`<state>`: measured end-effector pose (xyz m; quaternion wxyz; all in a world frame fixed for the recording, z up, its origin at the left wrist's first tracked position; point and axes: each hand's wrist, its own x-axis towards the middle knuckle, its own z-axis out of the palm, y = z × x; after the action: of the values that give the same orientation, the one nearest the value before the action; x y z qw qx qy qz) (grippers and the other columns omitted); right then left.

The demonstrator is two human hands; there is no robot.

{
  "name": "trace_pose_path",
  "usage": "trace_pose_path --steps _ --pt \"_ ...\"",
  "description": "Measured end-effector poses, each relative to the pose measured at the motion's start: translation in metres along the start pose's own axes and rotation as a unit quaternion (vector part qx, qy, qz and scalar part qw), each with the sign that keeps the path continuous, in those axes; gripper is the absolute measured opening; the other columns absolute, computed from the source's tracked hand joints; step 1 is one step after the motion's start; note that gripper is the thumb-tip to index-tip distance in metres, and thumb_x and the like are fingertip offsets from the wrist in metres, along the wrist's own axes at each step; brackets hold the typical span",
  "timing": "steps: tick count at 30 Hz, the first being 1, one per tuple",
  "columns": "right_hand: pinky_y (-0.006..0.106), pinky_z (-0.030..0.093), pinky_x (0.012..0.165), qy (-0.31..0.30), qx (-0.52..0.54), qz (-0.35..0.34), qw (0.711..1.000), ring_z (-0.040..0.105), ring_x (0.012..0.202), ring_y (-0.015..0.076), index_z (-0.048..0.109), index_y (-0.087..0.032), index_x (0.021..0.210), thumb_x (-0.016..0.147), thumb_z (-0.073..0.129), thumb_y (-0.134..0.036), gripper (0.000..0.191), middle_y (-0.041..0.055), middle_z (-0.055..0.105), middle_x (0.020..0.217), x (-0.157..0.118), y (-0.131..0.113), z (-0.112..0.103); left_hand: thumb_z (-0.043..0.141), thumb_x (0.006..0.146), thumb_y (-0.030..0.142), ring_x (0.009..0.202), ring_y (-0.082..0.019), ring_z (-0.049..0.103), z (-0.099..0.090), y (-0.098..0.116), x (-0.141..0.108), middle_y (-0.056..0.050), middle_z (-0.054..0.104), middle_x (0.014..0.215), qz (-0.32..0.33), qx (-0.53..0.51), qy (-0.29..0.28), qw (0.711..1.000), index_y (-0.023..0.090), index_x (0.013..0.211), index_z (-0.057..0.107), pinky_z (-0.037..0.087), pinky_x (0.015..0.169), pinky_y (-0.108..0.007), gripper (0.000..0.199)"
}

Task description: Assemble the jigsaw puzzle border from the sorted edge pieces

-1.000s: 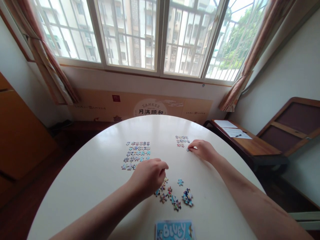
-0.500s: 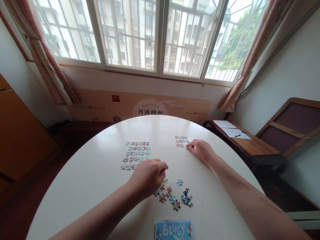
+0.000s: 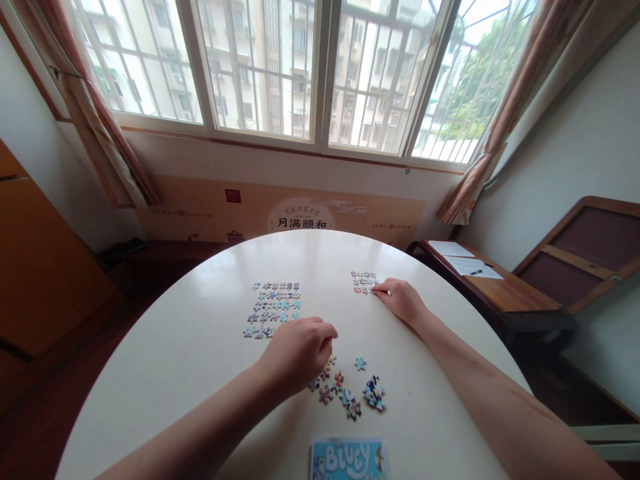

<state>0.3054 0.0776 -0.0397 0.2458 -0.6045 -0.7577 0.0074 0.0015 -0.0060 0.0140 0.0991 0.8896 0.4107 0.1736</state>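
Room, left to right: orange cabinet [image 3: 45,267], barred window [image 3: 265,73] at 12 o'clock, brown bench [image 3: 525,298]. Round white table [image 3: 175,347]: puzzle rows [image 3: 285,306] at 11, shorter rows [image 3: 363,282] at 1, loose pieces [image 3: 374,393] at 5. Left hand [image 3: 303,350], mid-table: fingers curled; cannot tell if holding. Right hand [image 3: 397,298], 1 o'clock: thumb and finger pinched on a puzzle piece [image 3: 375,291]. Writing: "ZANKEE 月满颐和" on tan panel [image 3: 303,210], 12; "BLUEY" on blue picture [image 3: 349,460], 6.

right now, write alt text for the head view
A person's right hand touches a puzzle piece ending a short row on a white table; the curled left hand partly hides longer rows and loose pieces. A blue item reading Bluey is cut off below.
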Motion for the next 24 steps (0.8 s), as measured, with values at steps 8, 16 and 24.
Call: trace_pose_path --steps 8,16,24 --pt "0.028 0.049 0.074 -0.003 0.036 -0.019 0.999 0.064 0.076 0.0168 0.080 -0.023 0.095 0.091 0.059 -0.031 0.023 0.0053 0.072 0.089 -0.003 -0.012 -0.016 0.050 0.087 0.016 0.081 -0.022 0.069 0.001 0.000 0.001 -0.004 0.076 0.093 -0.015 -0.003 -0.017 1.000 0.024 0.098 0.077 0.053 0.072 -0.034 0.031" --pt "0.020 0.039 0.057 -0.347 0.143 -0.165 0.912 0.055 0.061 0.0089 0.078 -0.022 0.088 0.077 0.076 -0.034 0.016 -0.0028 0.062 0.069 -0.022 -0.089 -0.053 0.051 0.082 0.017 0.062 -0.015 0.059 -0.007 0.003 0.002 -0.003 0.068 0.075 -0.012 0.026 -0.043 0.999 0.020 0.068 0.073 0.040 0.058 -0.026 0.026" --pt "0.020 0.040 0.058 -0.365 0.131 -0.163 0.907 0.058 0.063 0.0100 0.078 -0.024 0.084 0.073 0.075 -0.022 0.012 -0.0029 0.066 0.072 -0.024 -0.090 -0.047 0.051 0.080 0.019 0.060 -0.014 0.055 -0.009 0.001 0.002 -0.003 0.068 0.073 -0.011 0.038 -0.053 0.998 0.021 0.065 0.072 0.039 0.058 -0.026 0.026"
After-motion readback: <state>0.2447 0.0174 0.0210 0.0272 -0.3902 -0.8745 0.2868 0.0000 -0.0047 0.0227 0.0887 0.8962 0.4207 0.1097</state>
